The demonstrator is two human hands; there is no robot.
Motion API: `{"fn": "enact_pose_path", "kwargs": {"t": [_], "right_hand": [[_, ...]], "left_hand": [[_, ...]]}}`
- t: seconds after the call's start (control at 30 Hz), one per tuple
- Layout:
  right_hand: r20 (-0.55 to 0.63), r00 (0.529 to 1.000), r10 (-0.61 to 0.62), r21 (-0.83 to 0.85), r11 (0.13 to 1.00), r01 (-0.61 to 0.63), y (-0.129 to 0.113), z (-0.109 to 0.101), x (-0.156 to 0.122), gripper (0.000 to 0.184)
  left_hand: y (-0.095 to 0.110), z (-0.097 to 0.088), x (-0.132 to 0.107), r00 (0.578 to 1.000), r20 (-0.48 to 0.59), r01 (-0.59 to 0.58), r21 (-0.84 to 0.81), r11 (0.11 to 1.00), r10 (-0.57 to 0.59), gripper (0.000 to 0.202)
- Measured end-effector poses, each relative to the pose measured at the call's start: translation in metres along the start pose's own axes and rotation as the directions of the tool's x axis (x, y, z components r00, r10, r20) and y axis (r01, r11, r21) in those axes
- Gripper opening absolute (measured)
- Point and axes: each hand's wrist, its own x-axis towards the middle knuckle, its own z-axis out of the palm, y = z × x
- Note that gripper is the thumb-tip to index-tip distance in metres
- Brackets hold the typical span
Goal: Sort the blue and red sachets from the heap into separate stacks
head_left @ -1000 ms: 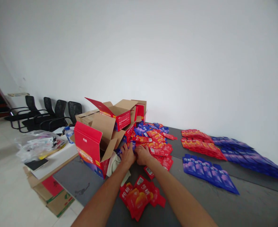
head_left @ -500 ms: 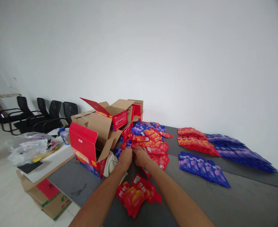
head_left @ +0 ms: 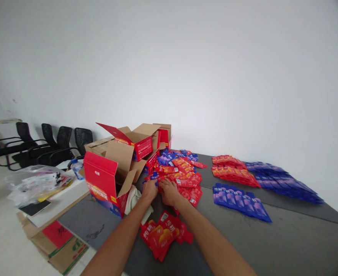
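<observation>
My left hand [head_left: 149, 190] is closed at the near edge of the pouch pile, around what looks like a blue pouch [head_left: 154, 176] whose top shows past the fingers. Right beside it, my right hand [head_left: 169, 191] has its fingers bent in toward the left; what they grip is hidden. Red pouches [head_left: 189, 180] spread out behind and to the right of the hands. Nearer to me, between my forearms, a few overlapping red pouches [head_left: 160, 234] lie flat on the grey table [head_left: 186, 256].
Open red cartons [head_left: 101, 180] stand left of the pile, a pale cloth [head_left: 133, 197] against the nearest. To the right lie fanned blue pouches [head_left: 239, 201], stacked red pouches [head_left: 234, 172] and more blue stacks [head_left: 286, 184]. A plastic bag [head_left: 36, 182] sits on a white surface at left.
The whole view has shifted slightly. More of a blue pouch now shows beyond my left hand, and my right hand's fingers sit a little further left, close to it.
</observation>
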Motion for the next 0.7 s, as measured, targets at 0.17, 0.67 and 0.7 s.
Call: {"fn": "enact_pose_path", "kwargs": {"t": [0.17, 0.67, 0.7], "right_hand": [[-0.007, 1.000, 0.000, 0.010, 1.000, 0.000, 0.001, -0.005, -0.007, 0.051], [-0.013, 1.000, 0.013, -0.031, 0.999, -0.013, 0.006, 0.006, -0.010, 0.042], [-0.018, 1.000, 0.012, -0.028, 1.000, -0.013, 0.006, 0.006, -0.010, 0.042]], "left_hand": [[0.001, 0.012, 0.001, 0.997, 0.035, 0.063, 0.004, 0.998, -0.063, 0.035], [-0.003, 0.019, 0.011, 0.984, 0.070, 0.168, -0.100, 0.981, -0.162, 0.048], [-0.002, 0.019, 0.012, 0.984, 0.070, 0.174, -0.116, 0.978, -0.167, 0.045]]}}
